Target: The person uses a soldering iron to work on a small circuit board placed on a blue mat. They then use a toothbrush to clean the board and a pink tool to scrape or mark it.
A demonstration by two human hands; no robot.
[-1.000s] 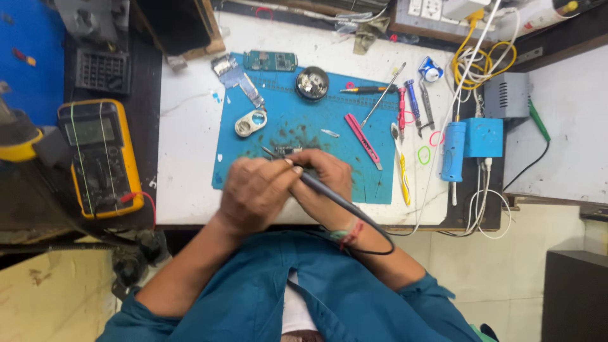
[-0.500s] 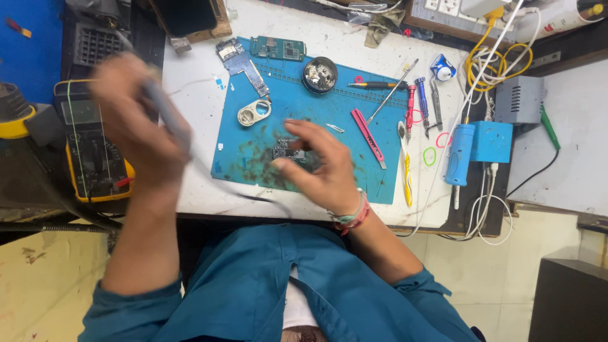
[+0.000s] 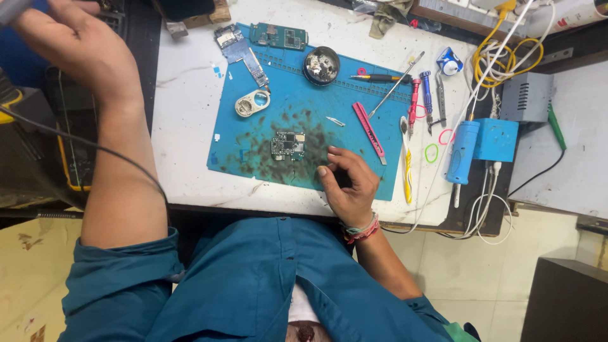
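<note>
Since half a second ago the left hand (image 3: 76, 44) has been raised further toward the worktop's far left corner, gripping a corded tool. Right hand (image 3: 347, 183), fingers curled, rests just right of the small circuit board (image 3: 288, 145) mid-mat

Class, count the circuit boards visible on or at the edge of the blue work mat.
3: a small square board mid-mat near the right hand, a green board at the top edge, a long narrow board top left. Others may be hidden.
</note>
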